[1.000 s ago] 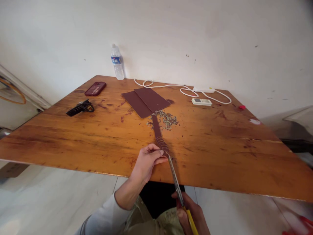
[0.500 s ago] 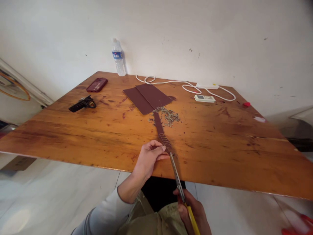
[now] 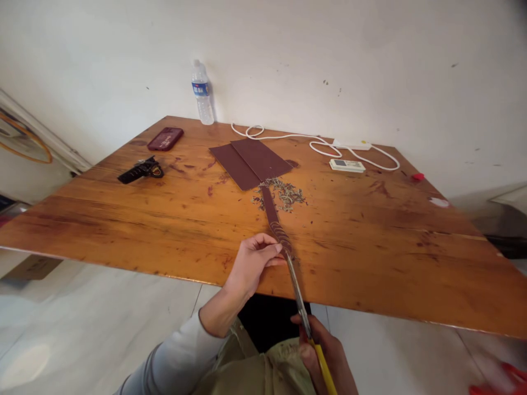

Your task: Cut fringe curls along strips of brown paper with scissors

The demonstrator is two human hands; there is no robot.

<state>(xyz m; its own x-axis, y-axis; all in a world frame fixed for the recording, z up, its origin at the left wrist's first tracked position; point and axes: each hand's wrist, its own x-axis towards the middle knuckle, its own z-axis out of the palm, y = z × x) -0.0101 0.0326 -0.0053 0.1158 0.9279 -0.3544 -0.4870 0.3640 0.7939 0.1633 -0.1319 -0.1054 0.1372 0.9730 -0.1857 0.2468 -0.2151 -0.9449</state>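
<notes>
Between thumb and fingers, my left hand [image 3: 253, 263] pinches the near end of a dark maroon strip [image 3: 270, 207] marked with a row of curved lines. My right hand [image 3: 325, 351], low in the view, grips yellow-handled scissors [image 3: 300, 293]. The long metal blades point away from me, their tips at the strip's end beside my left fingertips. From there the strip runs back across the wooden table [image 3: 185, 230] toward a heap of small curled clippings [image 3: 286, 195]. Behind the heap lie two overlapping maroon sheets [image 3: 261, 159].
Toward the back left are a plastic bottle [image 3: 201, 96], a maroon phone [image 3: 165, 139] and a black object with a metal ring [image 3: 142, 170]. A white cable with a power strip [image 3: 352, 145] and a white remote [image 3: 346, 165] lie back right. A wall borders the table's far edge.
The scissor blades look slightly more closed at the strip's end. My hands keep nearly the same places; the whole view has shifted a little.
</notes>
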